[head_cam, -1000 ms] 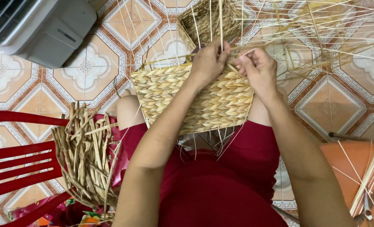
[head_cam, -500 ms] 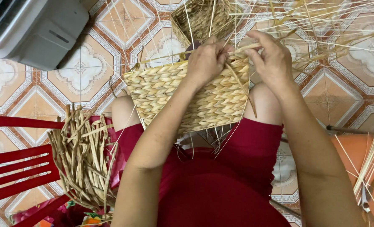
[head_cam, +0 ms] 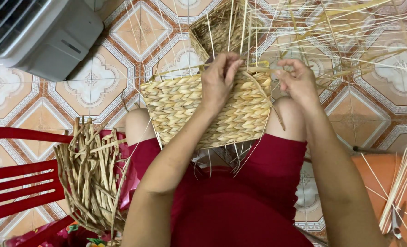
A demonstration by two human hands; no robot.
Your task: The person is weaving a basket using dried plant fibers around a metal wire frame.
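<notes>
The light, stiff tan woven straw basket (head_cam: pixel 208 110) rests on the knees; left hand (head_cam: pixel 218 82) and right hand (head_cam: pixel 296 78) pinch pliable strands at its 12 o'clock rim.

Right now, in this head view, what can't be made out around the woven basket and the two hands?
- Head view: the left hand covers the basket's top edge, hiding how the strand enters the weave.
- The right hand's fingertips curl inward; their grip is unclear.
- The basket's underside is hidden by the lap.
- The grey appliance is cut off by the top-left edge.
- The bundle of dried strands runs past the bottom edge.
</notes>
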